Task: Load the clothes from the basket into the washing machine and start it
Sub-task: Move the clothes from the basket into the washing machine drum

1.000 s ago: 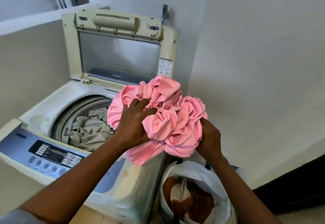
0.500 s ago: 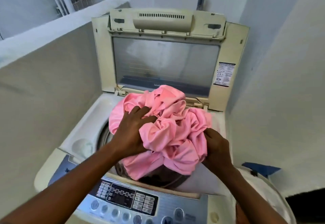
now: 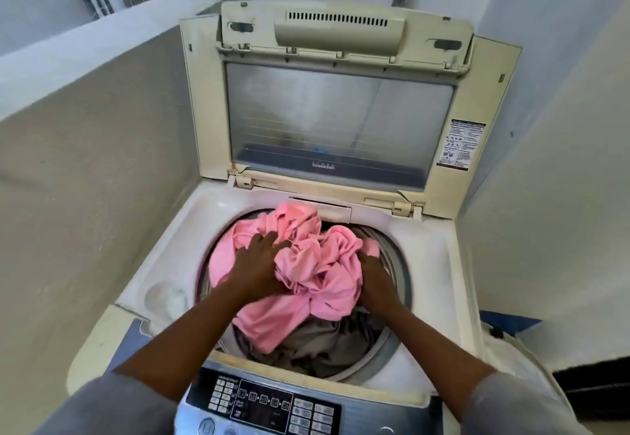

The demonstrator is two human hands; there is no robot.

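On the head camera I saw the left hand [image 3: 257, 264] and the right hand [image 3: 375, 277] both grasping the pink cloth [image 3: 317, 264], one on each side. The cloth lay in the open top of the washing machine [image 3: 426, 264], over grey clothes [image 3: 317, 342]. The lid [image 3: 341, 110] stood upright behind.

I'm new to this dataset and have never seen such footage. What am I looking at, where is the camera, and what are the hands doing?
There is no robot here. A person works with bare hands, filmed by a camera worn on their head that looks forward and down, so the arms entering from below are theirs. In front stands a top-loading washing machine with its lid raised. The left hand and right hand grip a bunched pink cloth at the drum's mouth, above grey clothes already inside. The control panel is nearest the camera.
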